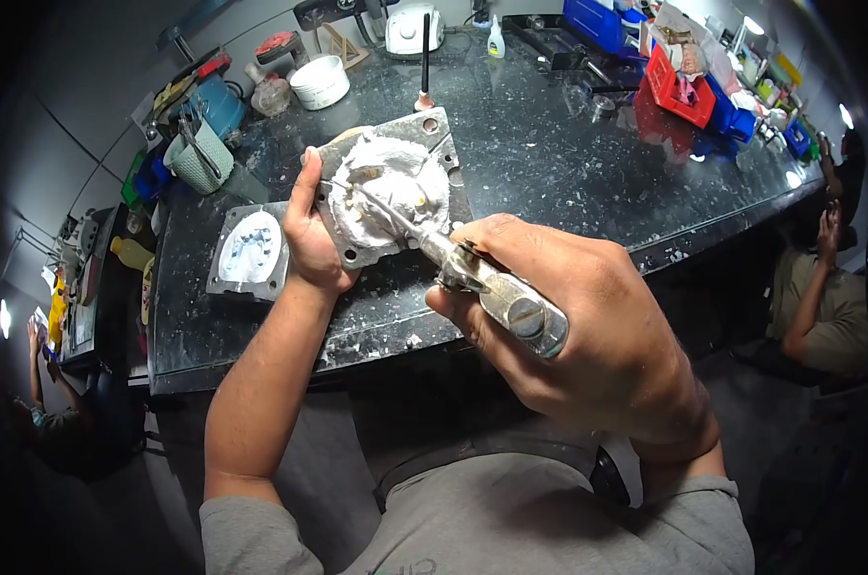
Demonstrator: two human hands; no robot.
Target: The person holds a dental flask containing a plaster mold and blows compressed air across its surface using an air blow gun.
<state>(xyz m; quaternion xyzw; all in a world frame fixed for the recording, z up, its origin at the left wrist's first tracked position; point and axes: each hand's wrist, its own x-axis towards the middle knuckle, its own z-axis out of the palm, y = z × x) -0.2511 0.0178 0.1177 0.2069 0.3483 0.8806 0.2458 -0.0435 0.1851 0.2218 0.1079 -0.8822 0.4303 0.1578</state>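
Note:
My left hand (314, 240) grips the left edge of a metal dental flask half (410, 129), tilted up above the bench. White plaster (424, 172) fills its middle, chipped and rough, with a few small yellowish spots. Wrapped around the metal body of an air chisel (510, 305) is my right hand (597, 316). The chisel's thin tip points up and left, over or against the plaster; exact contact is unclear. On the bench left of my left hand lies a second flask half (219, 278), holding an oval of white plaster (245, 251) with a grey-blue arch mark.
White crumbs litter the dark bench (539, 172). Around its back and left stand a white bowl (320, 82), a basket of tools (200, 156), a brush-like tool (424, 67) and a dropper bottle (496, 38). A red bin (673, 81) is at right. Other people sit at both sides.

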